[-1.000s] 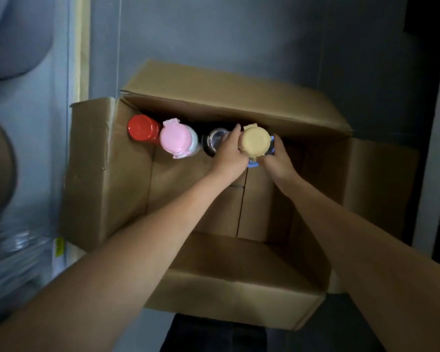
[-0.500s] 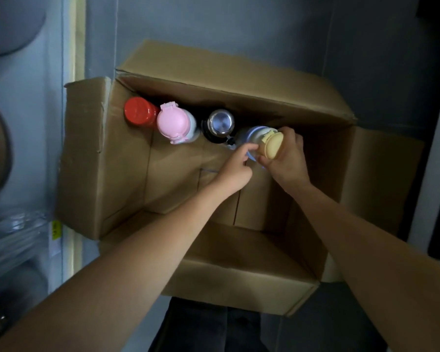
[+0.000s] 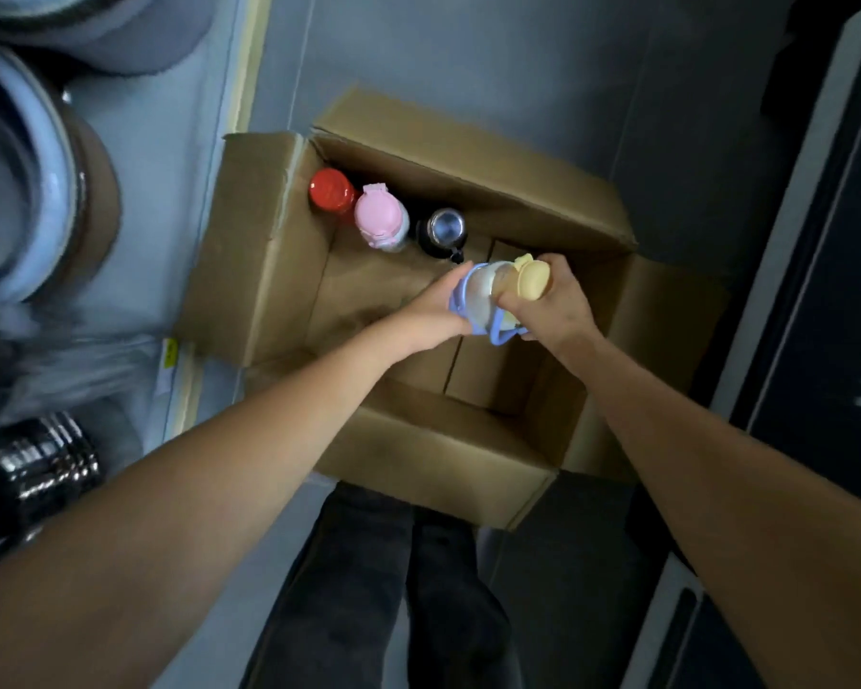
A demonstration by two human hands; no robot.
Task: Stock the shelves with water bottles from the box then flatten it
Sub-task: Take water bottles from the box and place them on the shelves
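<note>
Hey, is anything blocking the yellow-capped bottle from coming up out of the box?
Nothing visible. The left hand and right hand hold the yellow-capped bottle tilted inside the box, whose top is open. The three other bottles stand along the far wall.

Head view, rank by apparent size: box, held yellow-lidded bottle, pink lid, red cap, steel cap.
1. box
2. yellow-lidded bottle, though it is held nearer the camera
3. pink lid and red cap: near alike, not ranked
4. steel cap

Yellow-capped clear bottle [image 3: 483,290] tilted above open cardboard box [image 3: 269,251] holding three upright bottles [image 3: 381,218]
</note>
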